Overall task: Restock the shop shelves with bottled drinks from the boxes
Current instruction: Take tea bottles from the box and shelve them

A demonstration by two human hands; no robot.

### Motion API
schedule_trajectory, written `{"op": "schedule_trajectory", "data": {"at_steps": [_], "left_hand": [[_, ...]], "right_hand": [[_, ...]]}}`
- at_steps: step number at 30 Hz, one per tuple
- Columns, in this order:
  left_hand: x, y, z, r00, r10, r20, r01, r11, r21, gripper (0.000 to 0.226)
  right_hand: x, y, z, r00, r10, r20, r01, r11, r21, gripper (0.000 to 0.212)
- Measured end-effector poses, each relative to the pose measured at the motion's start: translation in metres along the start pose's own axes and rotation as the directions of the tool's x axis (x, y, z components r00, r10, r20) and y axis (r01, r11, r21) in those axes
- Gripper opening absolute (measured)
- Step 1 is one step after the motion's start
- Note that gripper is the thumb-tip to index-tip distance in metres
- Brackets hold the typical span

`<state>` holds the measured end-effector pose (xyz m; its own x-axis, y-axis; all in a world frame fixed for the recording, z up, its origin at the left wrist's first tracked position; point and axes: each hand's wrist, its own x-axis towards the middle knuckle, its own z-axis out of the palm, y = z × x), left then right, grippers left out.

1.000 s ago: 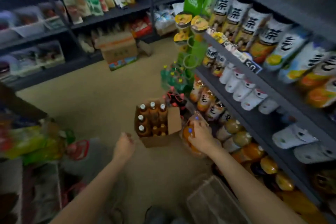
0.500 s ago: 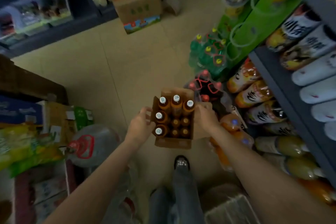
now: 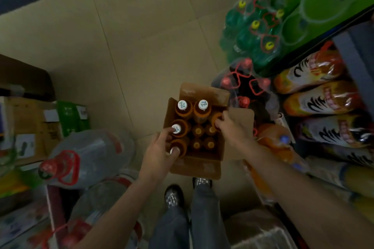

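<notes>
Two hands over open cardboard box on floor. Left hand: fingers curled onto the white caps of two amber bottles in box's left column, grasping them at the necks. Right hand: fingers clenched around a bottle top at box's right edge, cap hidden beneath them. Shelf with bagged goods at far right.

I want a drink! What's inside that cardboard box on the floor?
The box holds bottles of amber drink, some with white caps. Both hands reach in: left hand, right hand. They cover some bottle tops; the box bottom is hidden.
</notes>
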<state>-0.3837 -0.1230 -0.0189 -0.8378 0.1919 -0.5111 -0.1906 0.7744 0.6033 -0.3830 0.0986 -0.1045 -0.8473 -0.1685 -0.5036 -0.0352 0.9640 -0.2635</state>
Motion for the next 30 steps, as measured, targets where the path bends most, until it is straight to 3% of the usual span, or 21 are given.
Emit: {"op": "schedule_trajectory", "data": {"at_steps": [3,6,8,10,12,13,16,18,21,22,28,30], "left_hand": [[0.007,0.009,0.000,0.995,0.023,0.096,-0.016,0.997,-0.072,0.061],[0.015,0.019,0.000,0.945,0.162,0.283,-0.145,0.986,-0.079,0.089],[0.016,0.024,0.004,0.919,0.198,0.341,-0.141,0.972,-0.186,0.091],[0.015,0.027,0.006,0.962,0.079,0.260,0.003,0.954,-0.300,0.077],[0.014,0.025,0.003,0.984,-0.067,0.166,0.122,0.930,-0.347,0.064],[0.012,0.017,0.002,0.981,-0.130,0.144,0.174,0.920,-0.350,0.061],[0.005,-0.010,-0.004,0.950,-0.290,0.113,0.310,0.856,-0.413,0.062],[0.000,-0.025,-0.006,0.940,-0.319,0.119,0.338,0.829,-0.446,0.060],[0.000,-0.039,-0.009,0.938,-0.326,0.118,0.344,0.835,-0.429,0.057],[0.000,-0.039,-0.010,0.940,-0.320,0.116,0.338,0.842,-0.420,0.057],[-0.013,-0.023,-0.017,0.957,-0.253,0.143,0.289,0.873,-0.393,0.055],[-0.023,-0.010,-0.026,0.959,-0.228,0.168,0.276,0.886,-0.372,0.059]], "right_hand": [[-0.016,-0.019,-0.033,0.990,-0.138,0.024,0.139,0.988,-0.074,0.024],[-0.039,-0.041,-0.097,0.982,-0.187,-0.029,0.189,0.976,0.111,0.017],[-0.044,-0.051,-0.139,0.964,-0.245,-0.100,0.264,0.926,0.269,0.012],[-0.038,-0.055,-0.158,0.947,-0.286,-0.147,0.322,0.844,0.429,0.010],[-0.013,-0.037,-0.142,0.962,-0.202,-0.186,0.271,0.808,0.523,0.021],[0.003,-0.022,-0.124,0.976,-0.127,-0.179,0.200,0.848,0.490,0.030],[0.034,0.023,-0.048,0.988,0.116,0.106,-0.132,0.978,0.162,0.049],[0.040,0.032,-0.007,0.963,0.172,0.209,-0.171,0.985,-0.020,0.051],[0.047,0.026,0.012,0.953,0.295,0.069,-0.289,0.953,-0.092,0.040],[0.048,0.027,0.015,0.939,0.331,0.089,-0.320,0.940,-0.119,0.036],[0.004,-0.009,-0.001,0.934,0.217,0.283,-0.187,0.974,-0.131,0.033],[-0.019,-0.026,-0.019,0.940,0.193,0.281,-0.164,0.979,-0.124,0.029]]}}
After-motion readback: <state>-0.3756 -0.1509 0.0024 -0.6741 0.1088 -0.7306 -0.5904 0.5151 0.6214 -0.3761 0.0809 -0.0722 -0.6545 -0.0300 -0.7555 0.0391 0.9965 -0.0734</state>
